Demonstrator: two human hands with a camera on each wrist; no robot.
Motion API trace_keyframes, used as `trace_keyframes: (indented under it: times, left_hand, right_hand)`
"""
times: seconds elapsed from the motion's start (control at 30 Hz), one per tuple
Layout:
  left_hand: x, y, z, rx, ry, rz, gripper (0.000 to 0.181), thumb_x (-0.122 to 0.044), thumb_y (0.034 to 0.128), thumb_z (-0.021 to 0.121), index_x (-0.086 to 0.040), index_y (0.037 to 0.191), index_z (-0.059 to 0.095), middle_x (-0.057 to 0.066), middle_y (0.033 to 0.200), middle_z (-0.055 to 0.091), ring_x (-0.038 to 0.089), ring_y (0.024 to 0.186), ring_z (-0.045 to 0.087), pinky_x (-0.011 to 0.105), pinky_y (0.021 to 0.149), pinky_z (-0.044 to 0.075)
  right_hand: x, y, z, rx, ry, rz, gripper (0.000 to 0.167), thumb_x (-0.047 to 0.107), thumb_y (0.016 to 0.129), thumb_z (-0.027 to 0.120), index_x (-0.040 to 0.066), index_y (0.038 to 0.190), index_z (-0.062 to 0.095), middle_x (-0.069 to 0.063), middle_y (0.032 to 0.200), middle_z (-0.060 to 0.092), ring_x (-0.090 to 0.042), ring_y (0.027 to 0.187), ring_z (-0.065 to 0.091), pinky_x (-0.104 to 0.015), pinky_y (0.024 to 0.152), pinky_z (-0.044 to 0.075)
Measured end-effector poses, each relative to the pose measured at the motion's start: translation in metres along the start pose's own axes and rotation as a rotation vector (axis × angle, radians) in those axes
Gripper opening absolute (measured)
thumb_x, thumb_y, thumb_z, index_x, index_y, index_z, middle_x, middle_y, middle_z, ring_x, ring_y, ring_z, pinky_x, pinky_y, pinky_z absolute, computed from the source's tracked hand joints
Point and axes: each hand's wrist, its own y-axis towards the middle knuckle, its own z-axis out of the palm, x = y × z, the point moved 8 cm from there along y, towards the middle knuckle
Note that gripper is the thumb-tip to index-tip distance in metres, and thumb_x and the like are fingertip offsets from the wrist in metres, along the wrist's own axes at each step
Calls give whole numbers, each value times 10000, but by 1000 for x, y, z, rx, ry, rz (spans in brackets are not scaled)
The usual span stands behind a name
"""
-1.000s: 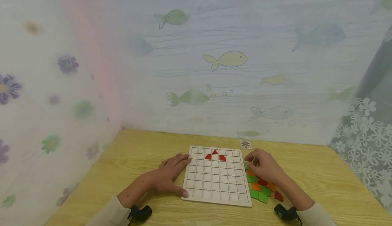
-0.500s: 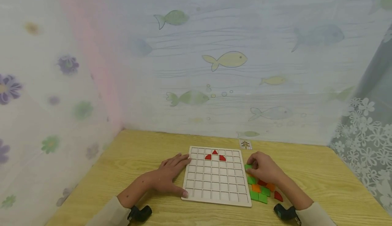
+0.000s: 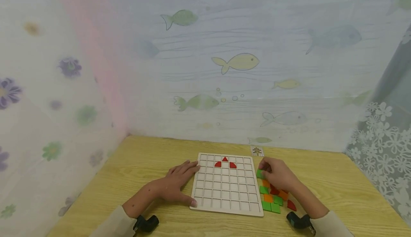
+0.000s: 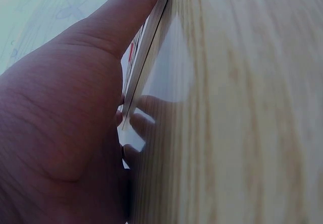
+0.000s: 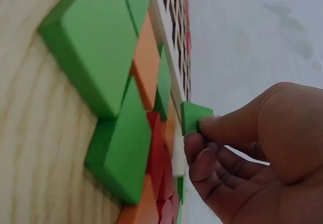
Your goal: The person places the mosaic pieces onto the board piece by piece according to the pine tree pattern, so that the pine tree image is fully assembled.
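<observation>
Within right hand: green tile, newly pinched | against left hand, fingers spread: board, unchanged, three reds | tile unplaced

One grid board, at least thirteen coloured pieces

Hands: two, one left hand, one right hand. Pieces set in the board: three, comprising one red triangle and two red quarter-rounds. Loose, partly hidden: green pieces, at least five, including one pinched in the right hand; orange pieces, at least three; red pieces, at least two. Patterned card: one. Black wrist devices: two. Sleeves: two. Wooden table: one.
</observation>
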Motion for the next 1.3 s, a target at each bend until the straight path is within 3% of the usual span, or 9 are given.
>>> trace_keyframes:
  times: [0.3, 0.77, 1.3]
  left_hand:
    - [0, 1, 1, -1, 8, -1, 1151, -707, 880, 750, -177, 1723, 172, 68, 1790, 67, 389, 1642, -3, 734, 1200, 135]
    - [1, 1, 0, -1, 4, 6, 1159, -709, 878, 752, -176, 1724, 166, 72, 1790, 69, 387, 1643, -3, 732, 1201, 131]
    - [1, 2, 1, -5, 4, 6, 1145, -704, 883, 748, -179, 1723, 174, 59, 1790, 70, 387, 1642, -2, 723, 1209, 127]
  right_hand:
    - [21, 10, 2, -28, 55, -63, 101, -6, 991, 688, 91, 1016, 674, 18, 923, 672, -120, 839, 620, -308, 751, 545]
    - [43, 32, 21, -20, 95, -118, 79, -14, 987, 698, 62, 1005, 688, 8, 938, 673, -131, 845, 626, -320, 757, 545]
    - [62, 60, 43, -9, 128, -85, 61, 9, 993, 698, 67, 1009, 707, 15, 919, 676, -128, 827, 604, -347, 758, 520]
